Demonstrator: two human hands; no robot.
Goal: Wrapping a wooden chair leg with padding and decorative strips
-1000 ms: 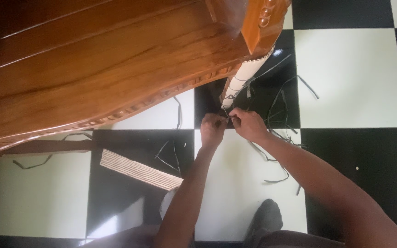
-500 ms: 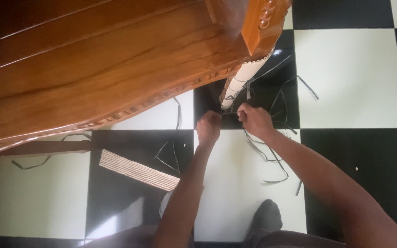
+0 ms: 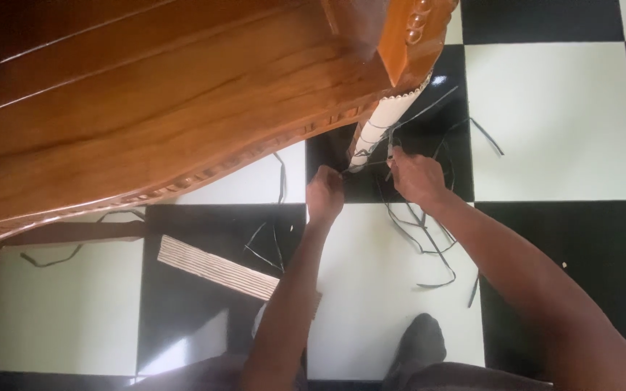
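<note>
beside the wrapped table leg [image 3: 380,130], fingers [image 3: 394,156] pinched on black strip [image 3: 371,165]

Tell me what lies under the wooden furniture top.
Under the wooden furniture top, a pale wrapped leg and black-and-white tiles with dark strips show; the floor further beneath is hidden.

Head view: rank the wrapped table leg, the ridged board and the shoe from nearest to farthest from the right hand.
Measured from the right hand:
1. Wrapped table leg, just up-left, by the fingers.
2. Shoe, straight below, near the bottom edge.
3. Ridged board, far left on the floor.
</note>
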